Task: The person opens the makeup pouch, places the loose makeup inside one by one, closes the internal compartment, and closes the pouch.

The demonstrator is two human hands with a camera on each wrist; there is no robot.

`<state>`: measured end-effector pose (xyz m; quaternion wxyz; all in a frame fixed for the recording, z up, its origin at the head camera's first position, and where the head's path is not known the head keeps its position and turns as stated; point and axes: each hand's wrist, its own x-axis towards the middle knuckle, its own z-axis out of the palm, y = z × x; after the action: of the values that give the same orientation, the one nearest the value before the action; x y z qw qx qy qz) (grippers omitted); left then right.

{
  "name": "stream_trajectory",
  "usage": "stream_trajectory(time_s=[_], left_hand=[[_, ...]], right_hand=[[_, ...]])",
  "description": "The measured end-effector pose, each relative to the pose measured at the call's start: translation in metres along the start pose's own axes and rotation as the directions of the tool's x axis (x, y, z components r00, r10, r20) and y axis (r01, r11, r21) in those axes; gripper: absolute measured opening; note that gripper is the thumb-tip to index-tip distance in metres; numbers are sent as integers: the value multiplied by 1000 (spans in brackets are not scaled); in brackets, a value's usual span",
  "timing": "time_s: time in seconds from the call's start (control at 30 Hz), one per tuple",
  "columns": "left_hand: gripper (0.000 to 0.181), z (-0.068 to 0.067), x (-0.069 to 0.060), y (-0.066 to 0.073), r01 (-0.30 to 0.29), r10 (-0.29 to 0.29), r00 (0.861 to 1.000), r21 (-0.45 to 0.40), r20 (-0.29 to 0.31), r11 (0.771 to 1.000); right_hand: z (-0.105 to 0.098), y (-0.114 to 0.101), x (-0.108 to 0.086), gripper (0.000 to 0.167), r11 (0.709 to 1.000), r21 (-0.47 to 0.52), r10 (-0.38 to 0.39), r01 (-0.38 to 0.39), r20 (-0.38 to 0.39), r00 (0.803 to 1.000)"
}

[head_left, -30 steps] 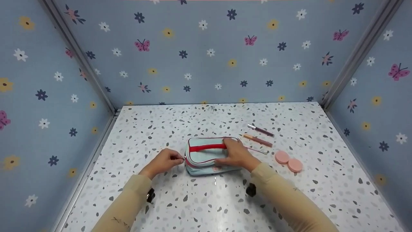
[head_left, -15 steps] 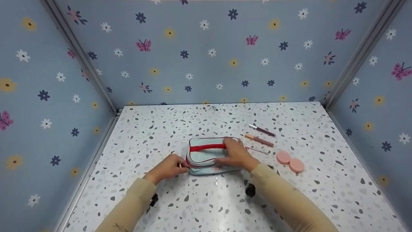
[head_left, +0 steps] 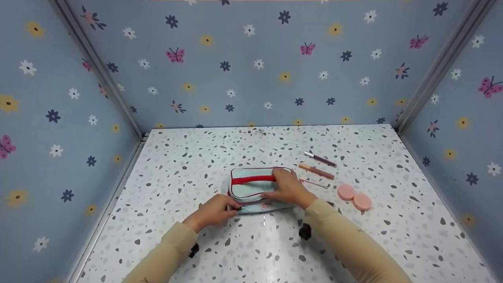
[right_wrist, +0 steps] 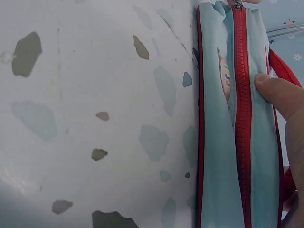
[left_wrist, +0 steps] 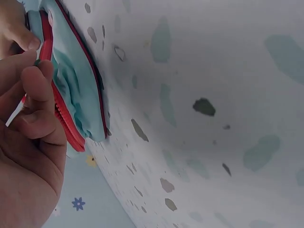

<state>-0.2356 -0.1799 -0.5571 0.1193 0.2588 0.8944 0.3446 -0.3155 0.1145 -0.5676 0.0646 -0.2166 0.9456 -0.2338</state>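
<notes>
A light-blue zipped pouch (head_left: 251, 191) with red piping and a red top handle (head_left: 251, 179) lies on the table. My left hand (head_left: 214, 212) is at its front left corner, thumb and forefinger pinching the zipper pull, mostly covered by the fingertips. In the right wrist view, the metal zipper slider (right_wrist: 238, 4) sits on the red zipper (right_wrist: 242, 95) at the top edge. My right hand (head_left: 290, 187) grips the pouch's right end from above, its thumb (right_wrist: 273, 90) pressing on the side above the zipper.
Right of the pouch lie a dark lip gloss tube (head_left: 320, 159), a gold-capped lip gloss tube (head_left: 316, 171), a thin stick-like tool (head_left: 314, 183) and a pink round case (head_left: 353, 197) in two joined discs. Flower-patterned walls (head_left: 251, 63) enclose the speckled table (head_left: 188, 157).
My left hand has moved right, round the pouch's left corner and along its front with the zipper pull. My right hand has stayed on the pouch, which keeps its place.
</notes>
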Motion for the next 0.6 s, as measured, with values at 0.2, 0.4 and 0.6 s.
stream_trajectory(time_s=[0.2,0.4,0.6], left_hand=[[23,8,2,10,40,-40,999,42,-10,998],[25,14,4,19,29,-29,1000,67,0,997],[25,19,11,28,-34,32,999,137,11,990]], right_hand=[[0,-1,1,67,998,-43,-40,39,-20,999],[0,-1,0,65,999,-28,-21,21,-9,1000],[1,0,1,65,999,-43,-35,34,-31,999]])
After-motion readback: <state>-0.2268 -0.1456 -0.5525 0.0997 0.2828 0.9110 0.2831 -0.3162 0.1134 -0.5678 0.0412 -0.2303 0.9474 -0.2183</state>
